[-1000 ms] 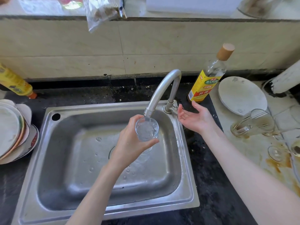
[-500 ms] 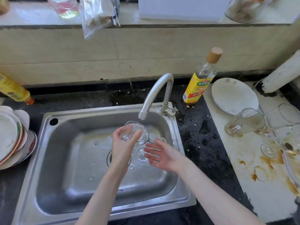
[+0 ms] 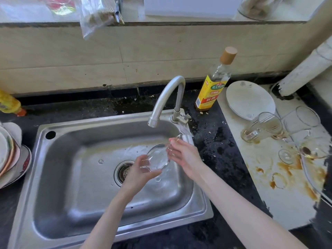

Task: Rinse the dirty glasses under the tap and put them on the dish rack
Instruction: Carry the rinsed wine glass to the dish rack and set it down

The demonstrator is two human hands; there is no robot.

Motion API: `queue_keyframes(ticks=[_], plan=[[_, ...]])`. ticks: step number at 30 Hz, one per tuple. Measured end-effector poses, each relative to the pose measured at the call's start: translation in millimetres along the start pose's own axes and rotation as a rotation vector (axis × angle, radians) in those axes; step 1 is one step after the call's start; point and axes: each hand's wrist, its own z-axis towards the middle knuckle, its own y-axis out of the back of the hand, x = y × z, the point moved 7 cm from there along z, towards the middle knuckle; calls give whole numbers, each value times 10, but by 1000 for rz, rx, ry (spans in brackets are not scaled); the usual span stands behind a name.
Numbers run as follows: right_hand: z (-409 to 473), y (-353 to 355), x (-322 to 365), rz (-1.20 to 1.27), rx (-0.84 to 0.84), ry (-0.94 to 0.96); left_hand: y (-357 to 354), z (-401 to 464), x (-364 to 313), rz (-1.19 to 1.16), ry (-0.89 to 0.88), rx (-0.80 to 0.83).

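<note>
Now over the sink (image 3: 59,177), just right of the drain (image 3: 124,172) and below the tap (image 3: 168,97) spout: a clear glass (image 3: 159,157), tilted on its side. Left hand (image 3: 139,174) curled round the glass from below. Right hand (image 3: 185,157) against its far side, fingers fairly straight; whether gripping or only touching, cannot tell. On the stained board (image 3: 265,191) along the bench's right edge: three dirty glasses (image 3: 264,127), tipped over, close together, beside a white plate (image 3: 249,99). Sauce bottle (image 3: 213,83) upright at the bench's back edge, right of the tap. Stacked plates (image 3: 10,155) at the left edge.
</note>
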Motion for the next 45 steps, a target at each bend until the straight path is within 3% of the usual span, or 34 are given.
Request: queue_keyframes(ticks=[4,7,10,16,22,27,34,40,45], plan=[[-125,-23,140,-339,-32,237,-132,26,-34,301,-95,6],[-177,-30,105,-487,-23,289,-154,60,-61,518,-183,12],[-246,-47,39,-576,-22,301,-154,60,2,759,-188,80],[-500,32,140,-643,-47,393,-113,-106,-96,1077,-288,64],[-1185,549,190,-656,-170,475,-446,-661,-415,1039,-585,37],[-2115,1161,22,-614,-319,553,-974,-1371,-488,1088,-781,146],[-3792,2175,-751,-453,-635,574,-1930,-2784,-294,1195,-1041,375],[-5315,2994,-1716,-304,-895,574,-2916,-4098,138,1179,-1294,704],[-6550,3584,-2452,-161,-1137,574,-3753,-5271,434,1321,-1619,900]])
